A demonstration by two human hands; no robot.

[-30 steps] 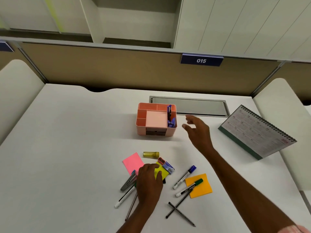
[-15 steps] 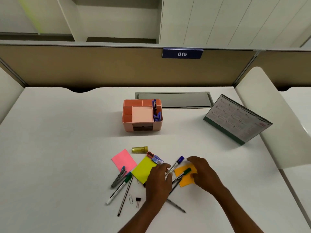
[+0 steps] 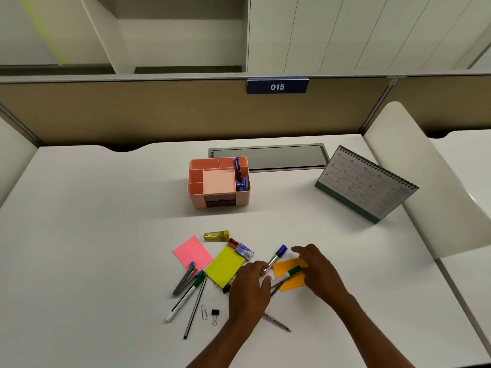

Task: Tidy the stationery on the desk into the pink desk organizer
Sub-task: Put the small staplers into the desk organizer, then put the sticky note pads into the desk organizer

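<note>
Well in front of the pink organizer, the left hand pinches the blue-capped marker while the right hand spreads loose over the green marker — gathering both, I'd guess, to carry back.

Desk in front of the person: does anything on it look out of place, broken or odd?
Nothing looks damaged or spilled. The only untidy part is the loose stationery in front of the pink organizer: pens lie at differing angles, and a green-capped marker lies across the orange note. The calendar stands upright.
</note>
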